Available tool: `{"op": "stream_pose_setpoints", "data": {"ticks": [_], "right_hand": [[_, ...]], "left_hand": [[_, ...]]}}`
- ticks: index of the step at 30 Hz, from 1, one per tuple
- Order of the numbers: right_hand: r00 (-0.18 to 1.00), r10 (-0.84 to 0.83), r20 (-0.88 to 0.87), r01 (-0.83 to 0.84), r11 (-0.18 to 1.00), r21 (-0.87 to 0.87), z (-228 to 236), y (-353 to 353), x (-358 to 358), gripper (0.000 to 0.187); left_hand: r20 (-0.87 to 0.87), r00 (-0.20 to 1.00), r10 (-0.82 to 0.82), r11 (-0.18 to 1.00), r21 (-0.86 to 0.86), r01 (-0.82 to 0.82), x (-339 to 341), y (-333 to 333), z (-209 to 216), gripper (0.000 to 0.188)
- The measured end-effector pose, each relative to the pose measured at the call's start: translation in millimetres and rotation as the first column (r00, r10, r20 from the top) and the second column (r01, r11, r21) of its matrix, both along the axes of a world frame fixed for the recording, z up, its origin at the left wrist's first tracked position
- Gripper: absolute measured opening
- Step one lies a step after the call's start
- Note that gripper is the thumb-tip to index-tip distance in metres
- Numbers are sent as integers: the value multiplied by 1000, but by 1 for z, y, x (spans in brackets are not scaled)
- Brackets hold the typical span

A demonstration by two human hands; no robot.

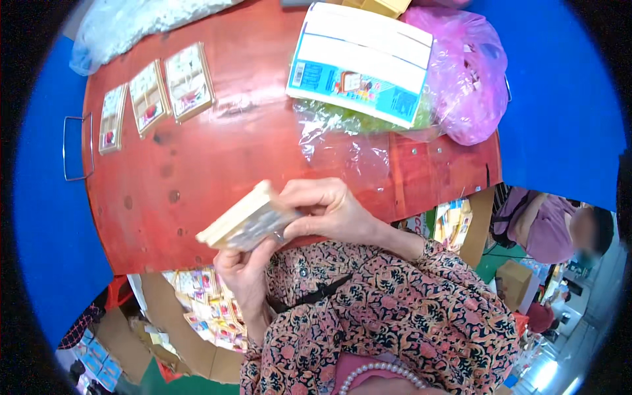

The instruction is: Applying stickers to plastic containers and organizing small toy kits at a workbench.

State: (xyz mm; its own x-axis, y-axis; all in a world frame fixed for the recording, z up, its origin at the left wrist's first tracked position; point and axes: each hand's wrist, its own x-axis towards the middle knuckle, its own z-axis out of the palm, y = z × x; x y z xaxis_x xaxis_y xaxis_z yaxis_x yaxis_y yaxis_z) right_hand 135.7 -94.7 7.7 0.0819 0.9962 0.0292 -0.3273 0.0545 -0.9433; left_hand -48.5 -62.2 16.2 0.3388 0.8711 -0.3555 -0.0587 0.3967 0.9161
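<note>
Both hands hold a small flat box (240,214) with cream edges, tilted up over the near edge of the red table. My left hand (247,263) pinches its lower side. At the box's right end, the thumb and fingers of my right hand (322,207) grip the corner. A greyish, shiny face of the box is turned partly toward me; its print is too blurred to make out. Three similar boxes or stacks of them, with small printed pictures, lie at the far left: one nearest the edge (113,120), a middle one (149,97) and a larger one (189,82).
White and blue printed sheets (359,62) lie on clear plastic (349,141) at the far right, beside a pink plastic bag (467,85). A whitish plastic bag (145,26) is at the far left. Below the table, cardboard boxes (181,322) hold many small packs. Another person (550,227) is at right.
</note>
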Motion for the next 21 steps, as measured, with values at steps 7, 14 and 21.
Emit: {"op": "stream_pose_setpoints", "data": {"ticks": [7, 14, 21], "right_hand": [[540, -394, 743, 288, 917, 277, 58, -4, 53, 30], [-83, -385, 919, 373, 844, 387, 35, 8, 114, 37], [-307, -340, 889, 396, 803, 444, 15, 12, 139, 47]], "left_hand": [[43, 865, 500, 866, -42, -498, -122, -9, -20, 40], [-191, 781, 594, 793, -23, -609, -259, -75, -95, 47], [-838, 220, 499, 866, 474, -160, -204, -35, -63, 40]]}}
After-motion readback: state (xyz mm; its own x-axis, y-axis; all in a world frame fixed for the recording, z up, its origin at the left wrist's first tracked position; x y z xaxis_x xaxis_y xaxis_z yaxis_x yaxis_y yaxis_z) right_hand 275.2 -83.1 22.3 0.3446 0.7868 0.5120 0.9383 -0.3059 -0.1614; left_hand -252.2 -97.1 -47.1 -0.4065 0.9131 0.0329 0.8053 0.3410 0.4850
